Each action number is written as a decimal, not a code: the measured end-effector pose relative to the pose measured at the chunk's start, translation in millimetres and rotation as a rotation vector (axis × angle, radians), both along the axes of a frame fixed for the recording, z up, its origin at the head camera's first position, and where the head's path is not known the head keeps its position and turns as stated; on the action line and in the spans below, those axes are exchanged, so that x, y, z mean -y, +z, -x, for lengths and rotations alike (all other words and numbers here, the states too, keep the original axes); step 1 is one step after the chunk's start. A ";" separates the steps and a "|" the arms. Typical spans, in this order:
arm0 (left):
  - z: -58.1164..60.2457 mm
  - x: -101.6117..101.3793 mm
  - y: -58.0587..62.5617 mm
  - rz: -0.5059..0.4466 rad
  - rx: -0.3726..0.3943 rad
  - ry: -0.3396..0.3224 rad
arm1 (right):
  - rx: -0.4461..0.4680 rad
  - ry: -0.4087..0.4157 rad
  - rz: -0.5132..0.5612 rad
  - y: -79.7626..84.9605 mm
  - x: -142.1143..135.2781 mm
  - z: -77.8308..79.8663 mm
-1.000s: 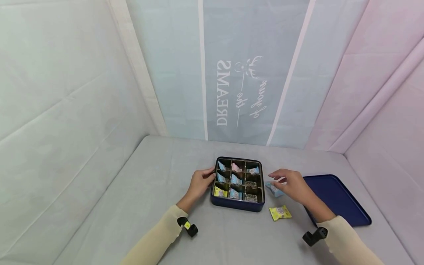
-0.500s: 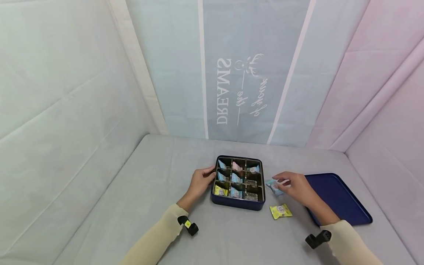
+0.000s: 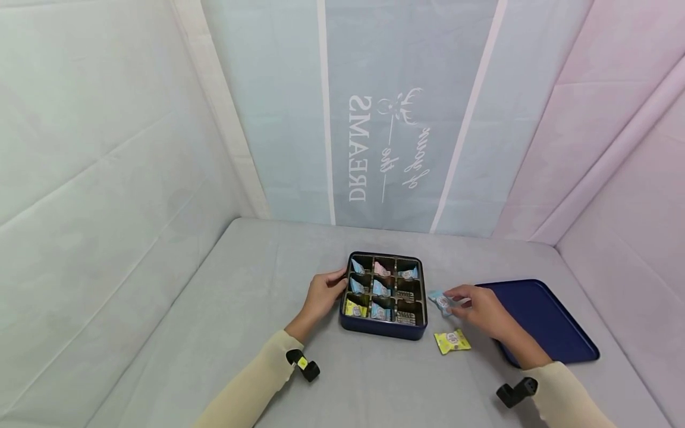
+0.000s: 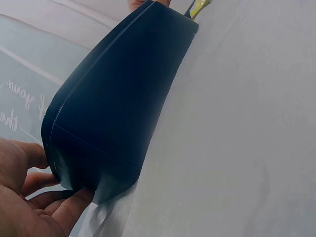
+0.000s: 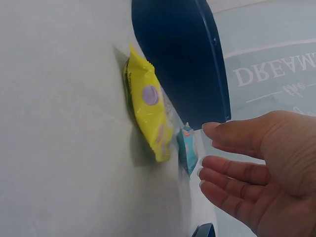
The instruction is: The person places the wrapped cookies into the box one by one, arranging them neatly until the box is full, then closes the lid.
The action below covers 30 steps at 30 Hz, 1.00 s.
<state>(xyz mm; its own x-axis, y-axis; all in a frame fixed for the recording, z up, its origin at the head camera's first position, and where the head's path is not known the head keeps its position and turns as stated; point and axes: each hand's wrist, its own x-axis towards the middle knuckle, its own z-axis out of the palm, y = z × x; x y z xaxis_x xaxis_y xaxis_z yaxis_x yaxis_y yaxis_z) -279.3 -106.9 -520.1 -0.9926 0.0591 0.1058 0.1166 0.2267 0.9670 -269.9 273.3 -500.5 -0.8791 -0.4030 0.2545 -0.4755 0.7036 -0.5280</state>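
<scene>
Grey table (image 3: 289, 267); left hand (image 3: 322, 295) touches box (image 3: 382, 328); right hand (image 3: 481, 308) beside blue packet (image 3: 440, 301)

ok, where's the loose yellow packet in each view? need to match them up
Head: yellow packet lies right of centre, lower half, just off the near right corner of the dark blue box.
Left wrist: probably the yellow sliver cut off by the top edge, beside the box's far corner.
Right wrist: just left of centre, upper half, large.
Shared landmark: the dark blue box, in all three.
</scene>
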 end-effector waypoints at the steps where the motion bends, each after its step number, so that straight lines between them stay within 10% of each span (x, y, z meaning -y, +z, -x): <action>1: 0.1 0.0 0.0 0.000 -0.001 0.000 | -0.001 -0.005 0.001 -1.1 -0.5 -0.1; 30: 1.5 0.7 -3.1 0.020 0.002 0.006 | 0.014 -0.053 -0.092 -12.7 18.7 -1.0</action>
